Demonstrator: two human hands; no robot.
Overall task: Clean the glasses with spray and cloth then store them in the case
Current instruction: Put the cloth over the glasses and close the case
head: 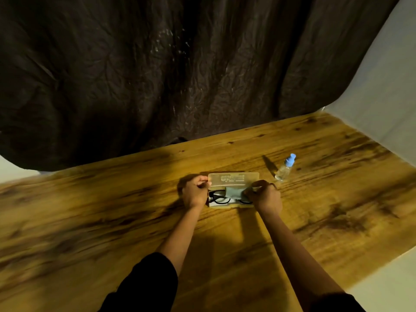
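Head view, the only one supplied: the clear case [233, 179] lies open on the wooden surface [112, 210], its lid tipped back on the far side. The black-framed glasses [219, 199] sit in the tray, with the grey cloth [234, 192] draped across their middle and right part. The left hand [194, 192] is at the left end of the case, its fingers [201, 180] curled in by the lid corner, apparently steadying the case. The right hand [265, 197] is at the right end, fingers curled and pinching the right edge of the cloth. The spray bottle [284, 168] stands upright, capped, beyond and to the right, apart from the case. A dark drape [157, 75] hangs behind.

Assessment: these pictures do not settle whether the cloth is coming out for cleaning or going in for storage. In either case the left hand should keep the tray pinned so it does not slide on the surface. The cloth should be moved clear of the frame, without dragging the temples. If storing, it should lie flat over the lenses, with no corner across the rim before the lid comes down. If removing, it should be lifted straight up so the glasses stay seated.
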